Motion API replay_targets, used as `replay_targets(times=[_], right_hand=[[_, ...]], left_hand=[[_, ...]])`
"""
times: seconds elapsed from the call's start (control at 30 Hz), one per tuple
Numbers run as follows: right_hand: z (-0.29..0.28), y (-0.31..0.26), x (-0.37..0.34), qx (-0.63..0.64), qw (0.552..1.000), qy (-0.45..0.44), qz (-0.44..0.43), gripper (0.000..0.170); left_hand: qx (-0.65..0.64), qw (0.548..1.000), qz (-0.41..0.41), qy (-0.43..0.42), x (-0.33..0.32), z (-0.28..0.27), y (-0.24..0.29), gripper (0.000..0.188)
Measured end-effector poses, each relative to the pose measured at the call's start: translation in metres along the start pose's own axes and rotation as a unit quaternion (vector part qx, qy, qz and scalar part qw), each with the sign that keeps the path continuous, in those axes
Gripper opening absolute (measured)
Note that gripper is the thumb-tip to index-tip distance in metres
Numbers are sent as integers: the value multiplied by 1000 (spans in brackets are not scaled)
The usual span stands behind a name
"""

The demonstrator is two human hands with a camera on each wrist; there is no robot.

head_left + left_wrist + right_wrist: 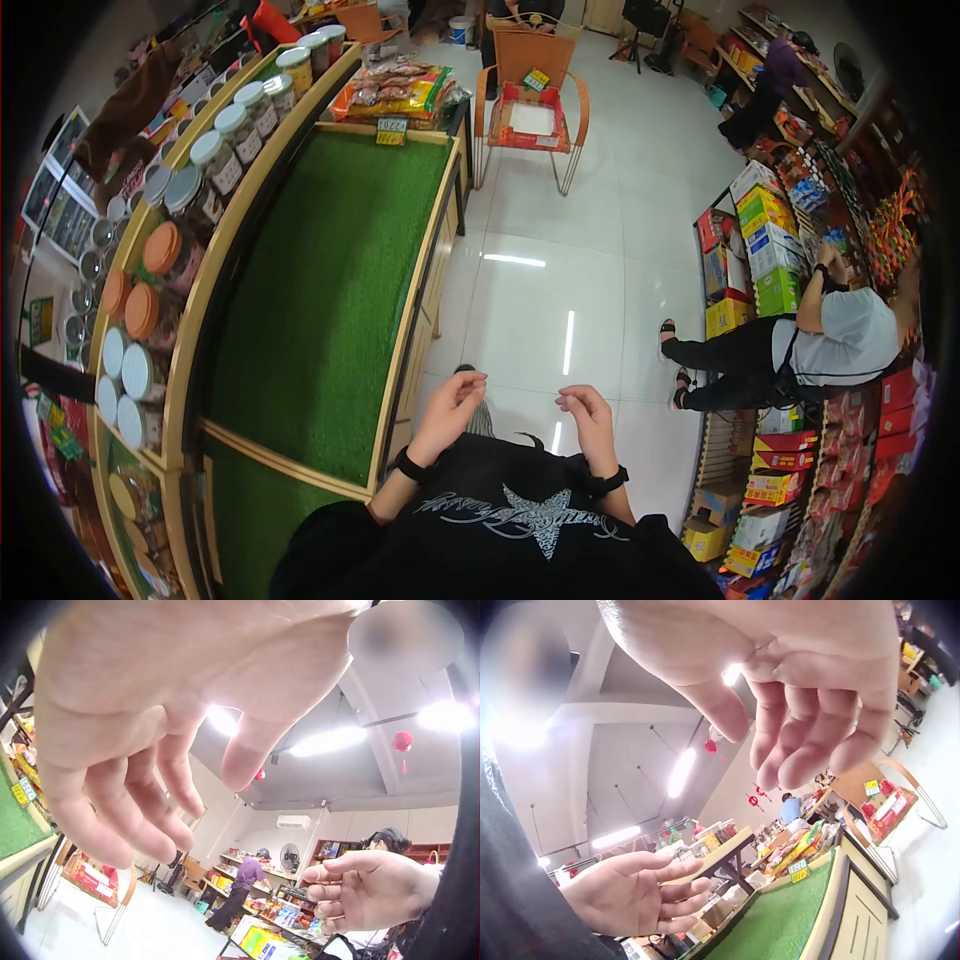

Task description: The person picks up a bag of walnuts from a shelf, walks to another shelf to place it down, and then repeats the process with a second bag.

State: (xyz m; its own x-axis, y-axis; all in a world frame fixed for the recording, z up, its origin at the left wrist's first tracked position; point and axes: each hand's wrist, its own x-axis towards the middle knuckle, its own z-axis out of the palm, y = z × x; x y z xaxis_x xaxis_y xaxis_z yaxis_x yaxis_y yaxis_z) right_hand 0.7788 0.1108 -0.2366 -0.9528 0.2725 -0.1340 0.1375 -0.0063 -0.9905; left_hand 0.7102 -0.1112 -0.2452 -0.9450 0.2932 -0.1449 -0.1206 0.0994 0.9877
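Both hands are held up in front of the black shirt, palms toward each other and apart. My left hand (447, 412) holds nothing; its fingers bend loosely, as the left wrist view also shows. It is nearest to the wooden edge of the display counter (384, 440) lined with green turf. Across from it my right hand (590, 420) is likewise bare, fingers loosely bent, over the pale tiled floor (530, 330). In the left wrist view the right hand (367, 892) appears beyond the left fingers. Dark bands circle both wrists.
Jars with lids (210, 150) line the raised shelf left of the turf. Packaged snacks (395, 95) sit past its far end, near an orange chair (530, 60) holding a red box (530, 120). At right, a person (830, 335) stands by shelves of boxes (765, 225).
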Motion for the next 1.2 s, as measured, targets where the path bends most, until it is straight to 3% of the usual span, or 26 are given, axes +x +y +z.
replay_targets(times=[0.43, 0.77, 1.0, 1.2], right_hand=[[65, -52, 150, -52, 997, 13, -63, 14], [70, -50, 234, -104, 992, -67, -13, 15], [72, -77, 336, -142, 982, -104, -65, 17], [41, -104, 422, -152, 976, -123, -97, 16]], left_hand=[[41, 997, 59, -2, 158, -77, 55, 24], [-4, 993, -58, 105, 177, -116, 28, 23], [-13, 986, -67, 155, 231, -114, 28, 23], [1, 979, -34, 203, 306, -82, 63, 23]])
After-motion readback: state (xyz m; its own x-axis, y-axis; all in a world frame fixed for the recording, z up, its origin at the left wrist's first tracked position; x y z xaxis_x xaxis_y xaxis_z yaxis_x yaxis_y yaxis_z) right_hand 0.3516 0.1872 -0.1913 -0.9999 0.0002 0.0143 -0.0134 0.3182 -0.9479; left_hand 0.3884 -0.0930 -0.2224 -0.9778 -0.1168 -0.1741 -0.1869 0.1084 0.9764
